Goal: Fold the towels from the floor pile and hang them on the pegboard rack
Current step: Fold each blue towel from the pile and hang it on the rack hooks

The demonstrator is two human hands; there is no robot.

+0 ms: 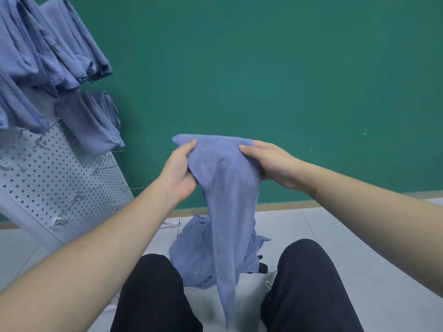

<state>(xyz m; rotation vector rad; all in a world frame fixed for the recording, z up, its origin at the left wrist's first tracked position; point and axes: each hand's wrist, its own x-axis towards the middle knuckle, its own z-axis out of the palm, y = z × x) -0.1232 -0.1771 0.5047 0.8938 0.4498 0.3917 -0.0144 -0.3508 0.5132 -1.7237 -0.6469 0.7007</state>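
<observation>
Both hands hold one blue towel (pixel 225 188) up in the air, in front of the green wall (pixel 287 80). The left hand (pixel 178 172) pinches the top left part, with the thumb on the near side. The right hand (pixel 271 164) grips the top right part, fingers curled round the cloth. The towel hangs down to a point between the person's knees. Behind it, a pile of blue towels (pixel 191 248) lies on the floor (pixel 335 236). On the far left, folded towels (pixel 48 56) hang on the white pegboard rack (pixel 60 183).
</observation>
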